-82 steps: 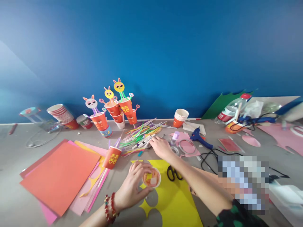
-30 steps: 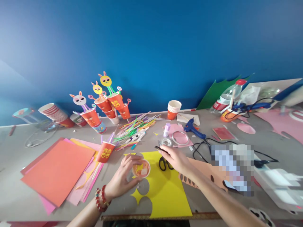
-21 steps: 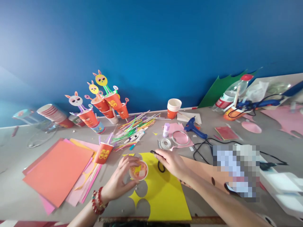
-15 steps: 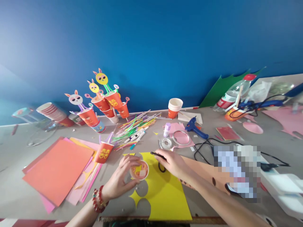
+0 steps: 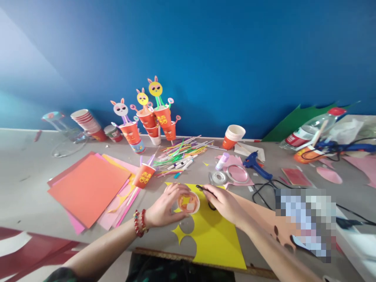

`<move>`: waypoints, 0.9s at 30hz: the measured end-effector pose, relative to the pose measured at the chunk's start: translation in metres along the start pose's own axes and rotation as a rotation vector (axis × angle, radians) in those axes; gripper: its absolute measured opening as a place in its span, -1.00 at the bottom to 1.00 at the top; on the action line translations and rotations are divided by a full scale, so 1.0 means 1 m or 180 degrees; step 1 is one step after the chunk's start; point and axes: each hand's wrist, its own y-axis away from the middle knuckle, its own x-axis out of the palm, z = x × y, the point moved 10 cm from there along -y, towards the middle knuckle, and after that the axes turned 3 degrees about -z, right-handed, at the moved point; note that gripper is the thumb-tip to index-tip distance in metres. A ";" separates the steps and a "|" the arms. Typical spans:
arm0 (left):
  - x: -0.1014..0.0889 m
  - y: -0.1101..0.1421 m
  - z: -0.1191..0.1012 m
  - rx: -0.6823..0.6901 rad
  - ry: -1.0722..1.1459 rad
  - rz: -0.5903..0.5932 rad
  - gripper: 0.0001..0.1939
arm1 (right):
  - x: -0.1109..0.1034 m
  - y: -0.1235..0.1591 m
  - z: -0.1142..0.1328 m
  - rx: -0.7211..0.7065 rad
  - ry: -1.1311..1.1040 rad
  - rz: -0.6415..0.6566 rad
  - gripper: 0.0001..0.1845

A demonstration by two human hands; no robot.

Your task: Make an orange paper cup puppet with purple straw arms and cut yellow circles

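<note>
My left hand [image 5: 167,205], a red bead bracelet [image 5: 140,223] at its wrist, curves its fingers and thumb around a white-rimmed round container [image 5: 196,194]. Seen from above, it has yellow, orange and whitish pieces inside. My right hand [image 5: 223,201] is closed on what look like black-handled scissors [image 5: 200,188]. One dark loop hangs below the fingers, and the blades cannot be made out. Under both hands lies a yellow sheet [image 5: 217,243] with round cut-outs along its left edge.
Orange and pink sheets [image 5: 91,188] lie left, near a red cup [image 5: 143,175] with straws. Behind are rabbit-faced cups [image 5: 131,133], loose straws [image 5: 182,152] and stacked cups [image 5: 233,137]. To the right sit a glue stick [image 5: 222,161], tape rolls [image 5: 237,173], a blue glue gun [image 5: 257,165] and cables.
The camera view has shifted, so the whole scene sits further right. Both hands keep nearly the same hold on the container and the scissors.
</note>
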 end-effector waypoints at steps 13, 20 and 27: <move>-0.002 0.000 0.006 0.0085 0.0326 -0.0146 -0.49 | 0.001 -0.015 0.009 0.0155 -0.0029 0.0071 -0.68; -0.001 0.001 0.009 0.0120 0.0455 -0.0192 -0.45 | -0.012 -0.018 0.014 0.0245 -0.0347 -0.0135 -0.60; 0.002 0.004 0.010 0.0178 0.0596 -0.0293 -0.43 | -0.009 -0.016 0.007 0.0416 -0.0465 -0.0104 -0.64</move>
